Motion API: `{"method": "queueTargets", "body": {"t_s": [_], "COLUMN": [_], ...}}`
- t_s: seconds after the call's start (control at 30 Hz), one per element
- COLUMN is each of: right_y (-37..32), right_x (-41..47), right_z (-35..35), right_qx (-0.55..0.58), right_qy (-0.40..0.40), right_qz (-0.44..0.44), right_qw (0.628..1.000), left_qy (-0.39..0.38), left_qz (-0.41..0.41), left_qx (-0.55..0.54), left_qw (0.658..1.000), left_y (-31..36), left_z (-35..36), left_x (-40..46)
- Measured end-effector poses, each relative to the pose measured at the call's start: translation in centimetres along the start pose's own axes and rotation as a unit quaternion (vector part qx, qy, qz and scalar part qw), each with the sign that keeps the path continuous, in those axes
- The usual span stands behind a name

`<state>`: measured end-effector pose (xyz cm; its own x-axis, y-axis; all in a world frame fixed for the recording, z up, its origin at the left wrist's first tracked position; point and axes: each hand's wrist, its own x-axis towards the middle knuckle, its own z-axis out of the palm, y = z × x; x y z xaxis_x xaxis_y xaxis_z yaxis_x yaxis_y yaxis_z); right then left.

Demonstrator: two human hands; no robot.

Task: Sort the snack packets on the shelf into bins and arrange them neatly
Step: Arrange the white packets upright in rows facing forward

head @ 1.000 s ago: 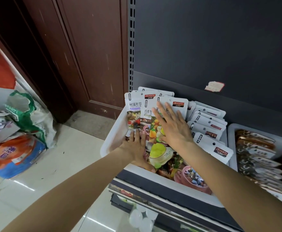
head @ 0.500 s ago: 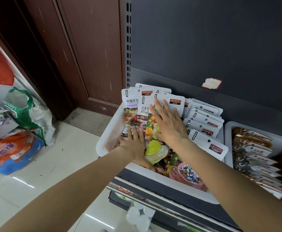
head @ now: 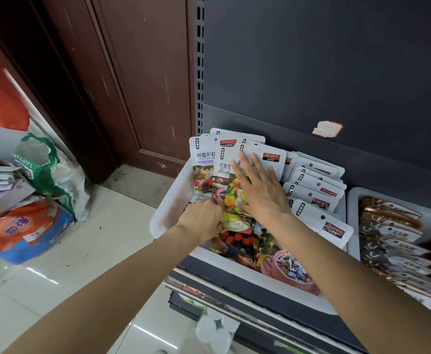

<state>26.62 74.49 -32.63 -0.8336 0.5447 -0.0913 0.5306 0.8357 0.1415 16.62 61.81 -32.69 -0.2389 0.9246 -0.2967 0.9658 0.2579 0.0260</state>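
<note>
A white bin on the shelf holds white candy packets with colourful fronts. My right hand lies flat with straight fingers on the front packet of the leaning left stack. My left hand reaches into the bin's left side, its fingers curled around the lower edges of the packets there. Beside them a second row of white packets lies overlapped. Loose packets lie at the bin's front.
A second white bin to the right holds brown and white packets. Behind the bins rises the dark shelf back panel. A brown door and bags on the tiled floor lie to the left.
My left hand has dipped deeper into the bin and curled around the packets' lower edges. My right hand stays flat on the stack, which now stands slightly more upright.
</note>
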Motion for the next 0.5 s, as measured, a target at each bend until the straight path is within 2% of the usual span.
{"method": "queueTargets", "body": {"t_s": [0.23, 0.5], "right_y": [0.0, -0.1], "right_x": [0.0, 0.1], "right_z": [-0.2, 0.2], "right_qx": [0.005, 0.011], "right_qy": [-0.002, 0.012], "right_qz": [0.003, 0.022], "right_qw": [1.0, 1.0], "left_qy": [0.049, 0.138], "left_qz": [0.013, 0.093], "left_qx": [0.092, 0.068], "left_qw": [0.995, 0.984], "left_y": [-0.9, -2.5], "left_z": [0.0, 1.2], "left_x": [-1.1, -1.1]}}
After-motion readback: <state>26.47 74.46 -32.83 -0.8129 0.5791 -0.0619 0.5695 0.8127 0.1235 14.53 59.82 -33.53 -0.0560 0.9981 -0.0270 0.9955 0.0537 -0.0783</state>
